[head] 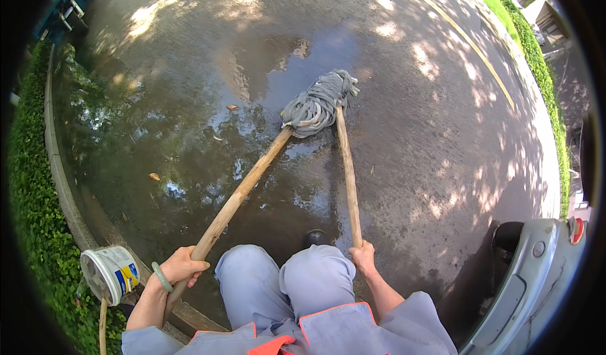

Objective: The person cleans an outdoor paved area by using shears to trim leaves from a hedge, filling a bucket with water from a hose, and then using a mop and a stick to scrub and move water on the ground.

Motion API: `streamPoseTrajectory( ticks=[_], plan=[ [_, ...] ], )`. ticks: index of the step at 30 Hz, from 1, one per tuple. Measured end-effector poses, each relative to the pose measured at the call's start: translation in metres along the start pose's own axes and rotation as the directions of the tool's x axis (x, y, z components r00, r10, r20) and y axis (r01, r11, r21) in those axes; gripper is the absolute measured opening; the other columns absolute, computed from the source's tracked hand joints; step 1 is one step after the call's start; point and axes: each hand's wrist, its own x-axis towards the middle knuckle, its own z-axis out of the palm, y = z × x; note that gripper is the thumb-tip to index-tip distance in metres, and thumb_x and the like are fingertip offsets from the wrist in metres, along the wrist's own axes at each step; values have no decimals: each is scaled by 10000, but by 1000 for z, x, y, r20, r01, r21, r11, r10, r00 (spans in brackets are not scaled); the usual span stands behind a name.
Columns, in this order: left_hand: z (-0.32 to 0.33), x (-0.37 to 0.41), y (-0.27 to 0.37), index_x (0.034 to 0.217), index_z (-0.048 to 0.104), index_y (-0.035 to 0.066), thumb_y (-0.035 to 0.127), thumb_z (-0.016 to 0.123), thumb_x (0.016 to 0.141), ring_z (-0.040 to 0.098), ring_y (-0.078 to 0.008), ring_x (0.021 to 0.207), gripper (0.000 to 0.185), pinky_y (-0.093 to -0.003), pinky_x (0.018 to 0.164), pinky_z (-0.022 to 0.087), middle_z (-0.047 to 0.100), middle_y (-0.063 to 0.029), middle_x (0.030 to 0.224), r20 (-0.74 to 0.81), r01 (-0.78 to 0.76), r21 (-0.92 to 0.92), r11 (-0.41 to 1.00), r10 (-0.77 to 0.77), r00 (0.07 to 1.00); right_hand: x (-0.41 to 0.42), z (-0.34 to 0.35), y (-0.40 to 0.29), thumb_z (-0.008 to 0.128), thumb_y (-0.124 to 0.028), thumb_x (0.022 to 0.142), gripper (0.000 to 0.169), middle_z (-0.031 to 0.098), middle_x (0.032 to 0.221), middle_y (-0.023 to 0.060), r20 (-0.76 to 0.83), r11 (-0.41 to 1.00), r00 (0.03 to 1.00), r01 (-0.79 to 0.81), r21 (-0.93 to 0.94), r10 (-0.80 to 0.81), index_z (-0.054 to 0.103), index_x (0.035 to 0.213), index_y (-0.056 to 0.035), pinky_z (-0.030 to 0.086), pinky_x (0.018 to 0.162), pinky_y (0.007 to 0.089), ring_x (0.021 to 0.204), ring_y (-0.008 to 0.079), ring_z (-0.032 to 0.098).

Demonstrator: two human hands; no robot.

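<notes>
A wooden mop handle [244,189] runs from my left hand [182,266] up to a bundle of grey cloth mop strands [317,104]. The hand grips the handle low down, and a pale green bangle [162,277] rings that wrist. My right hand [362,257] is closed round the lower end of a thinner wooden stick [349,170]. The stick's upper end meets the right part of the strands; how it is joined there is hidden. Beneath and around the strands, the asphalt is wet, with a shallow puddle [199,146] reflecting trees and sky.
A white plastic bucket [110,275] lies tilted by the hedge [35,203], a wooden stick [102,326] at its mouth. A curb [59,170] borders the left side. At lower right stands a silver car [525,288]; blue-green bins [68,4] are at upper left.
</notes>
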Motion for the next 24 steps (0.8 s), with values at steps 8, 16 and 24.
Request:
streamPoseTrajectory(
  ticks=[8,16,24],
  plan=[
    [-2,20,-4,778,483,67,109,639,872,480,-127,393,187,-281,372,395,507,-35,554,119,78,-290,954,-44,992,39,-57,-188,584,-48,712,110,540,547,42,-159,942,961,258,214,-227,574,794,24,384,369,297,408,127,506],
    [9,25,-13,775,506,53,110,655,868,489,-131,395,185,-284,368,399,523,-37,565,126,78,-276,958,-45,991,59,-34,-310,644,-20,839,112,558,651,24,-698,382,630,771,509,-341,536,816,-38,425,481,240,517,84,519],
    [7,31,-24,762,518,46,110,665,864,493,-138,390,191,-291,366,408,523,-38,560,122,74,-292,954,-40,992,96,62,-204,644,-46,725,110,537,527,53,78,952,983,142,273,-169,569,764,23,392,345,309,391,141,501]
  ],
)
